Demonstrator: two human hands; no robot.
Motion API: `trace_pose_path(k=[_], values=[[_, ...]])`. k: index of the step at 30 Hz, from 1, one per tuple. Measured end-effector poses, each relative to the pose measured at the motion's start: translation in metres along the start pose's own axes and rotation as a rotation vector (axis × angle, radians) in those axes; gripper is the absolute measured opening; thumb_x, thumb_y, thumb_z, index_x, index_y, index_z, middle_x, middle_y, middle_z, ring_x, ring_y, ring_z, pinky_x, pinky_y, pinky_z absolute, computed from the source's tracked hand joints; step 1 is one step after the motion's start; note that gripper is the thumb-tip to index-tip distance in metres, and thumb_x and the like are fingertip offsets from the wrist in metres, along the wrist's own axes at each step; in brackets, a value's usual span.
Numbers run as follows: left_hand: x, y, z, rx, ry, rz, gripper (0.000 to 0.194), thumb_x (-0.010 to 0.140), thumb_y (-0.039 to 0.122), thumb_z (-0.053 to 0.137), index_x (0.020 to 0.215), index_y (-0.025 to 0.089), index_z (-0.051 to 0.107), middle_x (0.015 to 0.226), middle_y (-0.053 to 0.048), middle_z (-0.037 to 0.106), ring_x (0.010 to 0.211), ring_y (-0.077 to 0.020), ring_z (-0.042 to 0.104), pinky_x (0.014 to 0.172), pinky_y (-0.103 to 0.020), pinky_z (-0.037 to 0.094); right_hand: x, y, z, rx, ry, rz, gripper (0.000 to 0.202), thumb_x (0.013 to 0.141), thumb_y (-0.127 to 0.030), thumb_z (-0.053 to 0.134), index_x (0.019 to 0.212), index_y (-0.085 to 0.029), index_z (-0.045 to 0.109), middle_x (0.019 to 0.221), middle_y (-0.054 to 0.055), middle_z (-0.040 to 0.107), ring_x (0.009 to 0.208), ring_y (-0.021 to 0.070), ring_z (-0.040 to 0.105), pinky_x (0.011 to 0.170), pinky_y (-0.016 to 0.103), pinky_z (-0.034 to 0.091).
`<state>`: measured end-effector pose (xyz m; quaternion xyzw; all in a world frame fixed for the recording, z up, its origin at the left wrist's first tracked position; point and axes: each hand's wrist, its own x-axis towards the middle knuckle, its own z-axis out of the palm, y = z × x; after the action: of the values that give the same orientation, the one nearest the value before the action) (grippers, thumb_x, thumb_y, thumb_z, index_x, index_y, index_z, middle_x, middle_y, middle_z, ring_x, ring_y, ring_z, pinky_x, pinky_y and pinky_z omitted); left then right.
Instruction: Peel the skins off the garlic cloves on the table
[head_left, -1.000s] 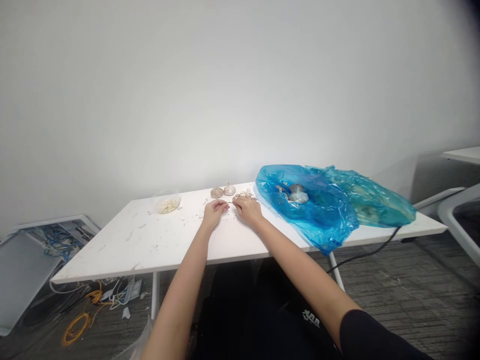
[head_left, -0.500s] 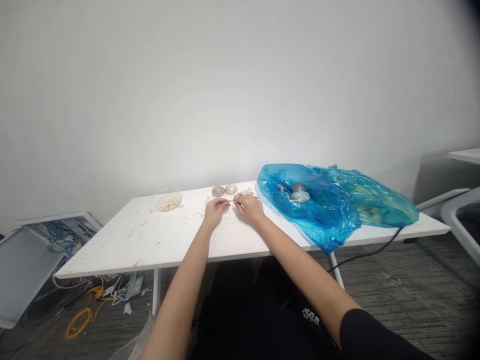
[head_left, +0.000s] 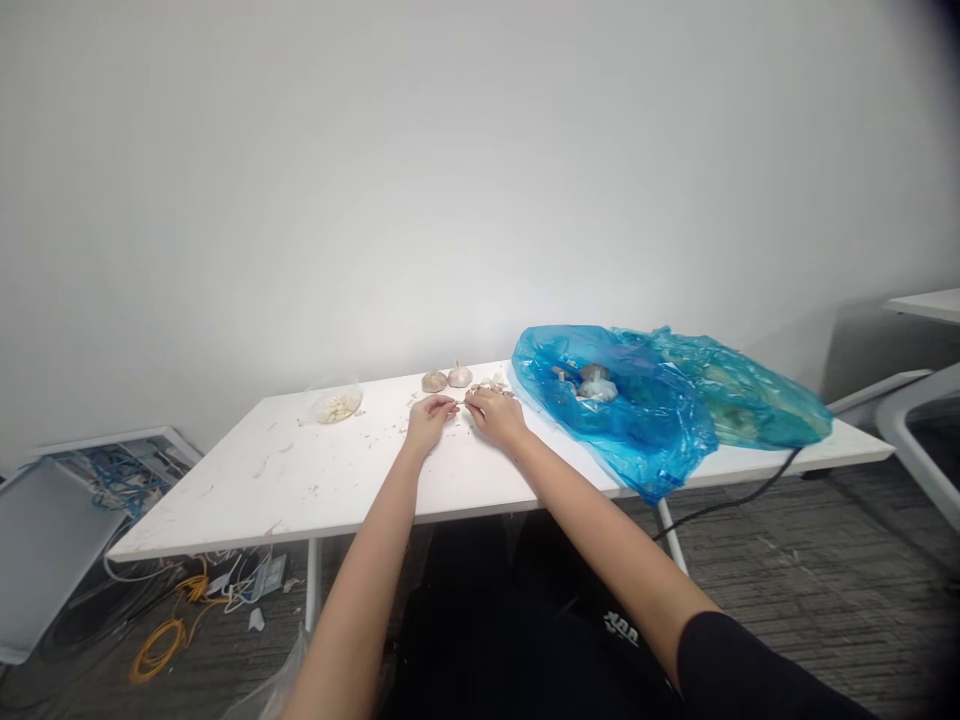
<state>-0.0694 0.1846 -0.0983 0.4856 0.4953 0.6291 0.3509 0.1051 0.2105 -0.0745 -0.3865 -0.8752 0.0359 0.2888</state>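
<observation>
Pinching a thin piece (head_left: 460, 402), left hand (head_left: 430, 420) and right hand (head_left: 498, 416) close together over the table (head_left: 300, 490), forearms outstretched.

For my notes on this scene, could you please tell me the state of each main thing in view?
Left hand, fingertips pinched at a small piece
Right hand, pinched at the same piece
Garlic bulbs, unpeeled, side by side
Cloves, peeled, in a clear container
Blue bag, open, crumpled
Green bag, crumpled, contents unclear
Table, littered with scraps
Orange cable, coiled
</observation>
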Motion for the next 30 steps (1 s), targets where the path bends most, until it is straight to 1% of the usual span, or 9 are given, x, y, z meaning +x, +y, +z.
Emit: trace_pose_path(k=[9,16,21,26,30], values=[[-0.001,0.001,-0.001,0.033,-0.022,-0.005,0.029,0.063,0.035,0.079,0.079,0.014,0.068,0.079,-0.007,0.072,0.081,-0.0205,0.070,0.083,-0.038,0.054,0.002,0.003,0.003,0.011,-0.011,-0.003,0.030,0.097,-0.027,0.038,0.102,-0.026,0.067,0.111,0.002,0.067,0.098,0.0159,0.057,0.072,0.024,0.036],[-0.001,0.003,0.001,0.003,-0.010,0.012,0.030,0.062,0.036,0.079,0.079,0.014,0.068,0.078,-0.007,0.071,0.081,-0.0214,0.070,0.084,-0.040,0.054,0.001,0.002,0.004,0.035,0.040,0.005,0.028,0.096,-0.031,0.041,0.105,-0.026,0.067,0.112,0.002,0.066,0.099,0.0160,0.058,0.074,0.025,0.037],[0.000,0.003,0.000,-0.017,0.010,0.006,0.030,0.062,0.035,0.080,0.080,0.014,0.068,0.081,-0.007,0.071,0.082,-0.0208,0.070,0.087,-0.042,0.054,0.000,0.001,0.002,0.023,0.021,-0.013,0.030,0.097,-0.030,0.039,0.104,-0.025,0.068,0.112,0.003,0.066,0.101,0.0162,0.057,0.075,0.025,0.037],[-0.001,0.007,0.002,-0.033,0.014,-0.027,0.032,0.060,0.035,0.082,0.079,0.013,0.068,0.079,-0.006,0.071,0.081,-0.0197,0.070,0.088,-0.040,0.053,0.001,0.000,0.000,0.010,0.003,0.012,0.031,0.098,-0.031,0.037,0.106,-0.026,0.067,0.113,0.002,0.066,0.100,0.0162,0.058,0.075,0.026,0.037],[-0.003,0.011,0.003,-0.037,0.033,-0.055,0.034,0.059,0.035,0.082,0.081,0.013,0.068,0.079,-0.007,0.071,0.079,-0.0195,0.070,0.087,-0.041,0.053,0.001,0.000,0.000,0.002,0.005,0.065,0.033,0.098,-0.032,0.036,0.109,-0.026,0.067,0.114,0.003,0.065,0.100,0.0168,0.058,0.075,0.026,0.038]])
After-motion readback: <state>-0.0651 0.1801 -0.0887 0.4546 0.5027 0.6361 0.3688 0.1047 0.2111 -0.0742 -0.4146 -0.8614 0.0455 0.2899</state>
